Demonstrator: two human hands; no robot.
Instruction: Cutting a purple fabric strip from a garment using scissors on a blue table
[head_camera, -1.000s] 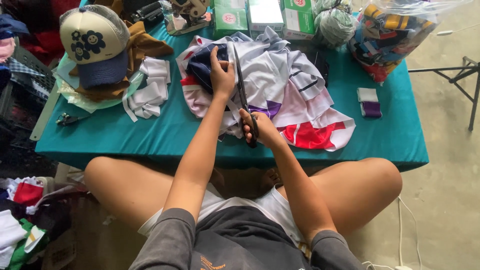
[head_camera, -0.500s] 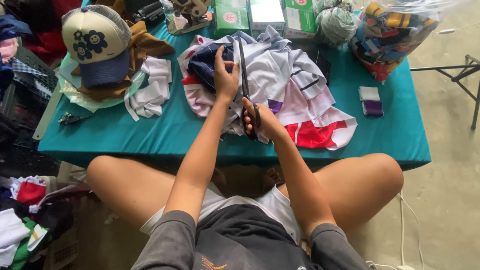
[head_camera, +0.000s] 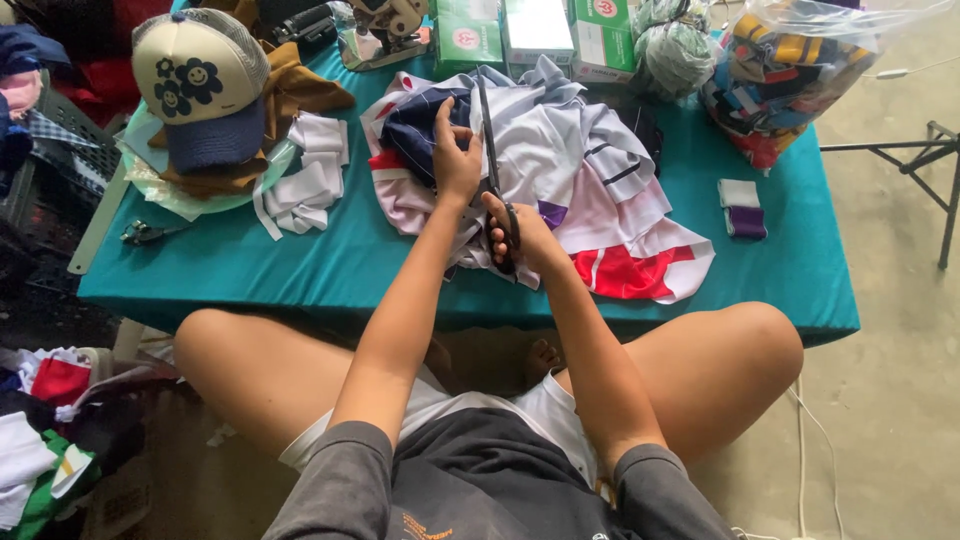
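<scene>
Carefully: our right hand grips long scissors; our left hand pinches the jersey fabric, fingers risking a nick.

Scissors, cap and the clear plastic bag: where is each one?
scissors (head_camera: 490, 140), head view, on the long blade.
cap (head_camera: 200, 70), head view, on its cream front panel.
clear plastic bag (head_camera: 790, 60), head view, on its bulging side.

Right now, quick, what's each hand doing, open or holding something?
Left hand: pressing down on the dark blue fabric, fingers curled; a full grip cannot be told.
Right hand: closed on the scissors.
</scene>
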